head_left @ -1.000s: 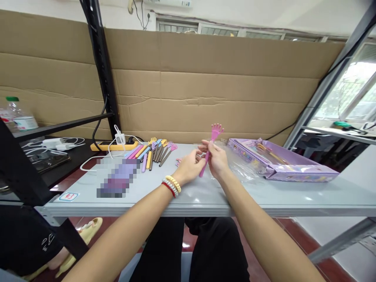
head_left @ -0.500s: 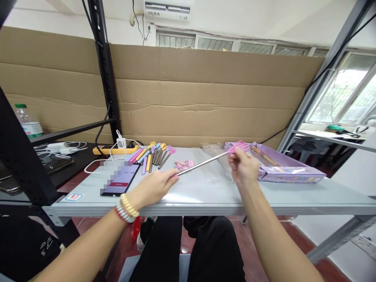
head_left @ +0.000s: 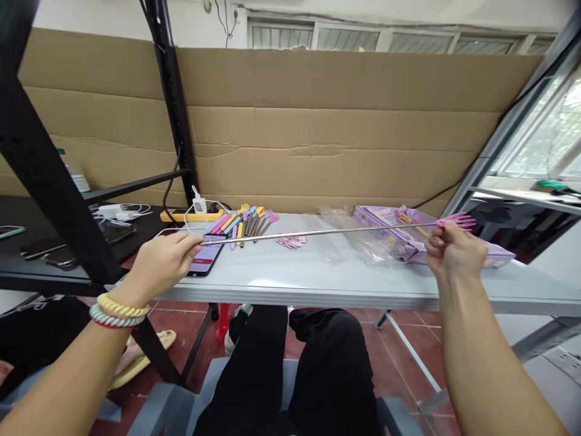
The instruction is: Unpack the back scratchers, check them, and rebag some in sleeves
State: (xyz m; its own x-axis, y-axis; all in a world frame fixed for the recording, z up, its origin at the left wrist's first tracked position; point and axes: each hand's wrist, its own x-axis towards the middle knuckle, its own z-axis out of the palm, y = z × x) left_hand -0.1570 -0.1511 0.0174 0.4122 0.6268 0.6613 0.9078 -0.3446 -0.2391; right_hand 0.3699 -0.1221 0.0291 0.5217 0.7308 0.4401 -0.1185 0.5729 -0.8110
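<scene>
A telescopic back scratcher (head_left: 318, 233) with a thin metal rod stretches, pulled out long, across the front of me above the table. My left hand (head_left: 166, 263) pinches its left end, the grip there mostly hidden by the fingers. At the other end my right hand (head_left: 456, 251) is closed around the base of the pink claw (head_left: 458, 221), whose prongs stick out to the right. Behind the rod lie several more back scratchers (head_left: 247, 224), collapsed, with coloured handles and claws. Small pink printed tags or cards (head_left: 292, 241) sit beside them.
A phone (head_left: 205, 259) lies by my left hand. A purple open box (head_left: 499, 255) and clear plastic bags (head_left: 370, 242) are on the right of the table (head_left: 308, 278). A yellow power strip (head_left: 181, 216) with white cables and a black shelf post (head_left: 175, 109) stand left.
My hands have moved apart, left hand to the left and right hand to the right. The back scratcher's rod has lengthened between them. The camera view has tilted down.
</scene>
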